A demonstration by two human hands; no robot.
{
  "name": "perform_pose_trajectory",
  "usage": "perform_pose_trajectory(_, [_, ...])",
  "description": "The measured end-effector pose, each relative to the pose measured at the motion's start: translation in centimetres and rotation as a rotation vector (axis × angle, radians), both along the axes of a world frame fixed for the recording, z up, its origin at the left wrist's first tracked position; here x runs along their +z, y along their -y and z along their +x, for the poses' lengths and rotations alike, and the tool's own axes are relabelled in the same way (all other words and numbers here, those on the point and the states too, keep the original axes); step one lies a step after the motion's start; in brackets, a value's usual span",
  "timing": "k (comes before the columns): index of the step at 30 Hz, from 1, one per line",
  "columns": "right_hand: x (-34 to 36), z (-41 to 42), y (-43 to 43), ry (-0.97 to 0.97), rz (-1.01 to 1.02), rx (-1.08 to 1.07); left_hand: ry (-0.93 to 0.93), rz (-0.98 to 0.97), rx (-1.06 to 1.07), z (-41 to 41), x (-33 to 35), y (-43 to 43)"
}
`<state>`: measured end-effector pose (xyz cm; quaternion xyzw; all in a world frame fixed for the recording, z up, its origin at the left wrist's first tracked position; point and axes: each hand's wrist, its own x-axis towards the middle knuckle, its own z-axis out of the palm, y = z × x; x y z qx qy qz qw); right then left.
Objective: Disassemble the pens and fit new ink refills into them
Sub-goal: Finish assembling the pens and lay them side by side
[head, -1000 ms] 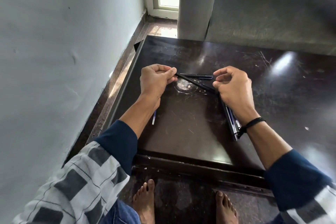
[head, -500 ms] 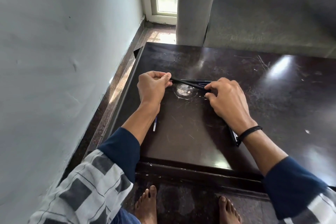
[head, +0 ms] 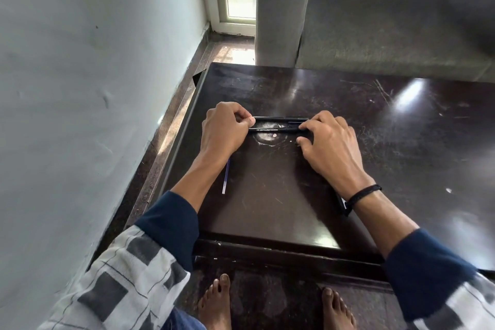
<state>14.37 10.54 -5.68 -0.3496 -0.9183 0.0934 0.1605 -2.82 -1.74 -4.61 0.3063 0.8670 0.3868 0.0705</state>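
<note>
A black pen (head: pixel 276 129) with white lettering lies level across the dark table (head: pixel 267 209), held at both ends. My left hand (head: pixel 223 132) pinches its left end between thumb and curled fingers. My right hand (head: pixel 328 147) pinches its right end with thumb and forefinger. A second black pen (head: pixel 281 118) lies on the table just beyond it. A thin blue ink refill (head: pixel 225 178) lies on the table partly under my left wrist. More pens (head: pixel 342 203) lie mostly hidden under my right wrist.
A pale wall (head: pixel 93 88) runs close along the left. A grey sofa (head: pixel 388 21) stands behind the table. A whitish ring mark (head: pixel 267 138) shows on the tabletop below the held pen. My bare feet (head: pixel 217 303) are on the floor under the near edge.
The held pen has swung from a slant to level. My right hand has moved down to the table and left along the pen. The camera has tilted slightly.
</note>
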Motion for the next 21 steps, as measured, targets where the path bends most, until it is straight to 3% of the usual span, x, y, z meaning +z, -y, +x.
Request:
perform_pose_trajectory(6, [0.1, -0.3, 0.5, 0.016, -0.011, 0.064, -0.041, -0.065, -0.136, 0.6, -0.5, -0.4])
perform_pose_trajectory(21, [0.2, -0.1, 0.4, 0.036, -0.041, 0.076, -0.007, -0.072, -0.15, 0.3, -1.1, -0.5])
